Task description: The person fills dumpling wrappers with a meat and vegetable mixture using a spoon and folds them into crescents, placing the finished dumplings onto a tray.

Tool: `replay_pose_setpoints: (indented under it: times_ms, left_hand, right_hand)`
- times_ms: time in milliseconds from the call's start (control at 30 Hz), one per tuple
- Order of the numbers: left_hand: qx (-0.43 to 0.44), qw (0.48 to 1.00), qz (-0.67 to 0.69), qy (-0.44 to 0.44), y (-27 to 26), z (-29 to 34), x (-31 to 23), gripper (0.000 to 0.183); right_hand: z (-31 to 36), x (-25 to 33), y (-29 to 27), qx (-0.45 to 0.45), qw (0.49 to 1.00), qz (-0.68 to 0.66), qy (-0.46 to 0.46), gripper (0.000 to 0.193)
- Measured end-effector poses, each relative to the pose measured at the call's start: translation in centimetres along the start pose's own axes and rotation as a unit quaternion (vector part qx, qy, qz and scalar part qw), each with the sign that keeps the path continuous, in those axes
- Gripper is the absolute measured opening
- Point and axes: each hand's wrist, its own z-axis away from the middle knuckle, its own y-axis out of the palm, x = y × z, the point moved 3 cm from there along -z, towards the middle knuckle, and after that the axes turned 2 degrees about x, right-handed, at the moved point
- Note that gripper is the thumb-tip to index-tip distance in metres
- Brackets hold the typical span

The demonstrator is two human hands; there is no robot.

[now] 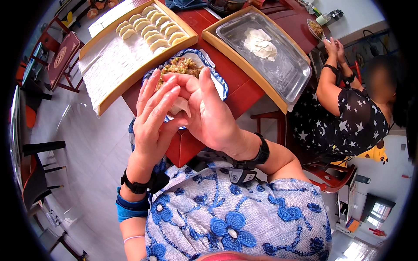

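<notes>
Between my two hands sits a pale dumpling wrapper [180,107], partly hidden by the fingers, so any filling inside it does not show. My left hand [153,115] curves round it from the left, fingers pointing up. From the right, my right hand [209,108] cups it with bent fingers and a raised thumb. Just beyond the hands, a blue-and-white dish [220,82] holds chopped filling [183,67], partly covered by my fingers. Far left, rows of shaped dumplings [153,32] lie on a cloth-lined wooden tray [98,102].
A metal tray [287,82] set in a wooden frame holds a stack of wrappers [261,45] on the right of the red table [244,98]. Another person [344,113] in a star-print top works there, near a plate of filling [315,29]. Chairs [63,58] stand at left.
</notes>
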Motion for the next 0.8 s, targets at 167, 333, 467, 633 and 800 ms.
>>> replay_pose_setpoints:
  times_ms: [167, 333, 467, 633, 800]
  left_hand:
    - [-0.018, 1.000, 0.026, -0.003, -0.6, -0.3, 0.0, 0.028]
    - [-0.041, 0.999, -0.022, 0.013, -0.4, -0.7, 0.2, 0.017]
    - [-0.003, 0.999, -0.034, -0.006, -0.3, -0.9, 1.0, 0.025]
    - [-0.019, 0.999, -0.011, -0.028, 0.3, -1.3, 0.9, 0.065]
    - [-0.043, 0.997, -0.053, -0.020, 1.6, -0.4, 1.5, 0.070]
  right_hand:
    - [-0.3, -0.1, 0.3, 0.007, 1.000, 0.011, -0.010, 0.083]
    - [-0.8, -0.6, 0.3, 0.006, 0.999, -0.037, 0.018, 0.086]
    - [-1.2, -0.5, -0.6, 0.008, 0.994, -0.096, 0.049, 0.087]
    - [-1.0, 0.7, -0.5, 0.029, 0.986, -0.153, 0.063, 0.079]
    - [-1.2, -0.1, -1.5, 0.033, 0.981, -0.185, 0.042, 0.082]
